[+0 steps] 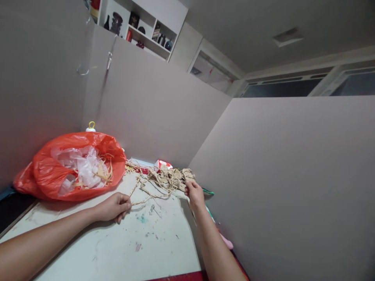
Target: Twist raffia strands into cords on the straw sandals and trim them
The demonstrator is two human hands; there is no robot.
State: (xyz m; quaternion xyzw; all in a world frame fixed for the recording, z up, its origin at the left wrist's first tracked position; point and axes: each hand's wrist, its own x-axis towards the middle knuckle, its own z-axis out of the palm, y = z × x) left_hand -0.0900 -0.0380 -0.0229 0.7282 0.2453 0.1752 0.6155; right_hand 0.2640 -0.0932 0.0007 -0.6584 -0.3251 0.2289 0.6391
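My left hand (pixel 118 207) is closed low over the white tabletop (pixel 123 249), its fingers gripping a thin twisted straw cord (pixel 154 195). The cord runs from that hand across the table in loose loops. Several flat, woven straw pieces (pixel 175 174) lie bunched at the back right, tangled with more cord. At the right edge of this bunch my right hand (pixel 193 193) pinches a woven straw piece; its fingertips partly hide the spot they grip.
A red plastic bag (pixel 55 183) with clear plastic and straw strips stands open at the left. Behind the straw lies a red and white box (pixel 163 164). Grey panels (pixel 152 105) enclose the table at the back and right. Something pink (pixel 227 242) lies beyond the right edge.
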